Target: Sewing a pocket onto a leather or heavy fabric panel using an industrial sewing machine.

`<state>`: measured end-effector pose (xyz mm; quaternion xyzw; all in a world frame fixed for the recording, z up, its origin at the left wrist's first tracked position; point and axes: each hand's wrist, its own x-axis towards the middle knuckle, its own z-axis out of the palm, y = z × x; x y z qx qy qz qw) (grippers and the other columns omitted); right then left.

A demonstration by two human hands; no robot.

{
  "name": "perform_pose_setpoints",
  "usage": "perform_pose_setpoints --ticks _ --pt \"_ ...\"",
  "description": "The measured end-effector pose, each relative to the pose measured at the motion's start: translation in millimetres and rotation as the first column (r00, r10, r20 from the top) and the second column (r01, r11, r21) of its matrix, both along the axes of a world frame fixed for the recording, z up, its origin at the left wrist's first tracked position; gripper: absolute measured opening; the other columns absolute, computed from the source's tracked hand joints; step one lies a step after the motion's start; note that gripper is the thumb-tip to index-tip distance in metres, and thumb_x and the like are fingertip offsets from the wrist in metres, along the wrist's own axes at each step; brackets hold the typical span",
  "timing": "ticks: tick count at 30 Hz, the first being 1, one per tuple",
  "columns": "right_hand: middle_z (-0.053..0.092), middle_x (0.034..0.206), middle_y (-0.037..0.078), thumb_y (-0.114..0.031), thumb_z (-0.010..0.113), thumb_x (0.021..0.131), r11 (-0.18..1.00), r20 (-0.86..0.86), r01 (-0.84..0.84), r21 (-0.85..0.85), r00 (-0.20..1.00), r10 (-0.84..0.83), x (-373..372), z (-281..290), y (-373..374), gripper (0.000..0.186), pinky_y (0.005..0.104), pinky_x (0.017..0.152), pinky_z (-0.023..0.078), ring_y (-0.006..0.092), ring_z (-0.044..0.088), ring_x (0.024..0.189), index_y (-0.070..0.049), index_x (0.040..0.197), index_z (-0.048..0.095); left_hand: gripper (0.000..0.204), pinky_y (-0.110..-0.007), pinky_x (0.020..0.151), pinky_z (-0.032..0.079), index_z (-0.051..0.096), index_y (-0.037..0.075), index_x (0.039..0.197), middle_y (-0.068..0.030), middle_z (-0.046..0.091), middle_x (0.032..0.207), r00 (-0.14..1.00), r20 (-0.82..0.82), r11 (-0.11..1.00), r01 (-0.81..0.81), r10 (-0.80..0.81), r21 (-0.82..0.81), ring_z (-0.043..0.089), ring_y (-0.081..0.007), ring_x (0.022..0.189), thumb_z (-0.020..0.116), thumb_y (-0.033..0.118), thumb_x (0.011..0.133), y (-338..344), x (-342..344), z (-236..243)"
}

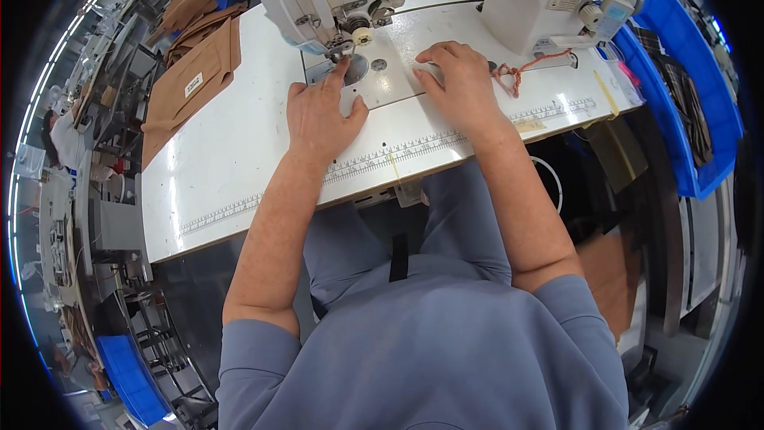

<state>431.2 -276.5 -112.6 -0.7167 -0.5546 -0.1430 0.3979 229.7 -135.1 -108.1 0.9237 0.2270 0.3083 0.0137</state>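
Note:
A white sewing machine [509, 12] stands on the white table, its needle end above a metal plate. Beside that plate lies my left hand [320, 119], back upward, index finger stretched up to the presser foot [341, 52] and thumb spread to the side. The fingertip is partly lost among the machine's parts, and no cloth shows under it. My right hand [465, 87] rests on the table under the machine's arm, thumb and index finger apart with nothing between them. Near its wrist side lies an orange cord [516, 76].
Brown cloth pieces [195, 80] with a white label lie at the table's left. A printed ruler strip [406, 148] runs along the front edge. At right stands a blue bin [704, 179] holding dark striped cloth [676, 87]. Another person [68, 139] sits far left.

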Motion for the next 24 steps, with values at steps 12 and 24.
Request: perform_pose_setpoints --ticks 12,24 --pt "0.071 0.102 0.008 -0.022 0.075 0.089 0.997 -0.008 0.004 -0.077 1.000 -0.005 -2 2 1 0.016 0.0474 0.100 0.045 0.0281 0.065 0.105 -0.011 0.101 0.075 0.015 -0.036 0.071 0.043 0.071 0.012 0.086 0.0003 0.053 0.057 0.995 0.038 0.991 -0.089 0.094 -0.099 0.051 -0.0202 0.052 0.075 0.026 0.081 -1 -2 4" --pt "0.072 0.099 0.007 -0.022 0.075 0.088 1.000 0.016 0.023 0.000 1.000 -0.023 -1 1 -1 0.014 0.0474 0.099 0.045 0.0290 0.065 0.103 -0.011 0.097 0.076 0.020 -0.037 0.069 0.045 0.075 0.015 0.099 0.0001 0.052 0.057 0.994 0.024 0.988 -0.107 0.110 -0.114 0.052 -0.0216 0.053 0.074 0.028 0.084 -1 3 5"
